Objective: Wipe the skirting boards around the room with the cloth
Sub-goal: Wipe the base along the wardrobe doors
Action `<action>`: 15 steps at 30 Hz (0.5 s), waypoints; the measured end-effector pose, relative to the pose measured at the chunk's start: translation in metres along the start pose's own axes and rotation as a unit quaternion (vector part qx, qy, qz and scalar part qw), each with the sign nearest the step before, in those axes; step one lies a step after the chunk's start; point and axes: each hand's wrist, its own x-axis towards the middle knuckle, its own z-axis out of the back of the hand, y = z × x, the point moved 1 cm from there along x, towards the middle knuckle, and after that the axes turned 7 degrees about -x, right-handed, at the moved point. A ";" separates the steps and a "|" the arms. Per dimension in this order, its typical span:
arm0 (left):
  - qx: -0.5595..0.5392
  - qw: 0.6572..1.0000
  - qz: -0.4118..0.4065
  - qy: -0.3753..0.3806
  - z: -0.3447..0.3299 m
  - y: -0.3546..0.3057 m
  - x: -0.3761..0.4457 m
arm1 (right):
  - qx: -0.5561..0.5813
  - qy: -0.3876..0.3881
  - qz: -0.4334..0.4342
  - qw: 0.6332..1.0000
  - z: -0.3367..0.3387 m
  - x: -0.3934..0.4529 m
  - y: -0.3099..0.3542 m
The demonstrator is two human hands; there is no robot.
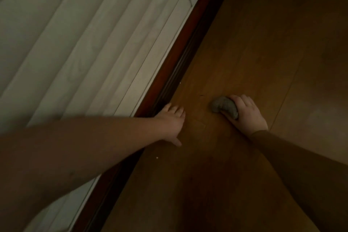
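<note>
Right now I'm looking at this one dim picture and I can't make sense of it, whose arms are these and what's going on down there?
The camera sits on a person's head, looking down, so the two arms are their own. The left hand rests open on the brown wooden floor, beside the dark reddish-brown skirting board that runs under the white panelled wall. The right hand holds a bunched grey cloth pressed on the floor, apart from the board. A few pale crumbs lie nearby.
</note>
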 end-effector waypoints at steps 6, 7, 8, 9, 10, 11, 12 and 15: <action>0.210 0.941 0.018 -0.265 0.056 0.071 -0.011 | 0.000 0.006 0.000 1.000 -0.007 0.000 -0.005; 0.231 0.930 0.040 -0.285 0.061 0.081 -0.010 | 0.000 0.008 -0.001 1.000 -0.008 0.000 -0.005; 0.256 0.920 0.056 -0.291 0.060 0.087 -0.008 | -0.001 0.006 -0.001 1.000 -0.007 0.000 -0.006; 0.282 0.914 0.066 -0.285 0.057 0.091 -0.006 | -0.002 0.002 0.002 1.000 -0.007 0.001 -0.007; 0.299 0.911 0.073 -0.274 0.053 0.092 -0.005 | -0.004 -0.003 0.006 1.000 -0.007 0.000 -0.007; 0.303 0.911 0.080 -0.269 0.049 0.091 -0.004 | -0.007 -0.006 0.011 1.000 -0.007 0.000 -0.008; 0.297 0.911 0.087 -0.272 0.047 0.089 -0.004 | -0.009 -0.009 0.014 1.000 -0.007 -0.001 -0.008; 0.283 0.911 0.100 -0.282 0.042 0.089 -0.006 | -0.011 -0.015 0.011 1.000 -0.008 -0.002 -0.008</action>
